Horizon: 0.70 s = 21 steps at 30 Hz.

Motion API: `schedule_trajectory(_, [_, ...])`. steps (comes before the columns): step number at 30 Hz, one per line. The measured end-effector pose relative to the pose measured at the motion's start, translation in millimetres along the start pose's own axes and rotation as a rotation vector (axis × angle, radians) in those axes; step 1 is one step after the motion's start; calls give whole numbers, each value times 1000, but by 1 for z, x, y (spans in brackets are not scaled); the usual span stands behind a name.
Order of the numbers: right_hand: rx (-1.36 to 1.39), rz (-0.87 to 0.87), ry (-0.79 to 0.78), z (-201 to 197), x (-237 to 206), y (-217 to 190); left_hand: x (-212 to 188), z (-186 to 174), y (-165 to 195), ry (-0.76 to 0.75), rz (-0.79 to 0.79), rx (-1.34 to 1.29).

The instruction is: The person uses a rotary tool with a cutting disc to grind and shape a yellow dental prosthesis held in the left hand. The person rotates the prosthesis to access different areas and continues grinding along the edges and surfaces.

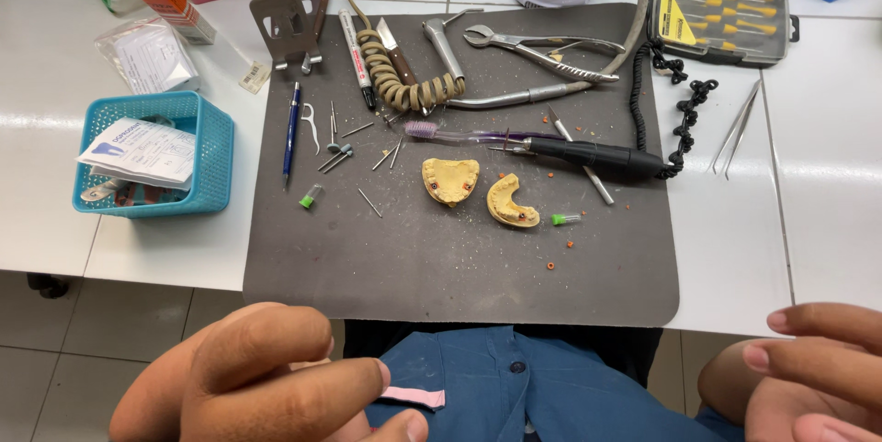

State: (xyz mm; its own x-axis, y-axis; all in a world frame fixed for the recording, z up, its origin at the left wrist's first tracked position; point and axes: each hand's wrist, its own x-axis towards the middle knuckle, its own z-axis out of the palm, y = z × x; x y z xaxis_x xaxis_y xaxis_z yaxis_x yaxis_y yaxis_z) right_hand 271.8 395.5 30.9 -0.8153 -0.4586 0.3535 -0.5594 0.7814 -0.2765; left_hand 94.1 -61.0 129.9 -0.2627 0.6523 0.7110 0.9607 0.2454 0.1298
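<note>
My left hand (266, 378) is low at the bottom left over my lap, below the table edge. Its fingers are curled, and a small pink strip (415, 397) sticks out between forefinger and thumb. My right hand (813, 373) is at the bottom right corner, fingers apart, with nothing visible in it. On the dark grey mat (441, 267) ahead lie two yellow dental casts: an upper one (450, 179) and a curved one (511, 203). Neither hand touches them. Beside them lie a black handpiece (597, 156) and a clear purple toothbrush (469, 136).
Several thin burs, a blue pen (291, 130), a marker, a coiled beige cord (395, 74) and metal pliers (542, 45) lie on the mat. A blue basket (197, 166) with papers stands left. Tweezers (738, 126) and a case of yellow tools (721, 15) are right.
</note>
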Motion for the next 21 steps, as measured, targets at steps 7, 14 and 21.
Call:
schedule_trajectory(7, [10, -20, -39, -3, 8, -2, 1, -4, 7, 15, -101, 14])
schedule_trajectory(14, [-133, 143, 66, -3, 33, -28, -12, 0, 30, 89, -340, -196])
schedule_trajectory(21, [-108, 173, 49, -10, 72, -50, 45, 22, -9, 59, 90, -931])
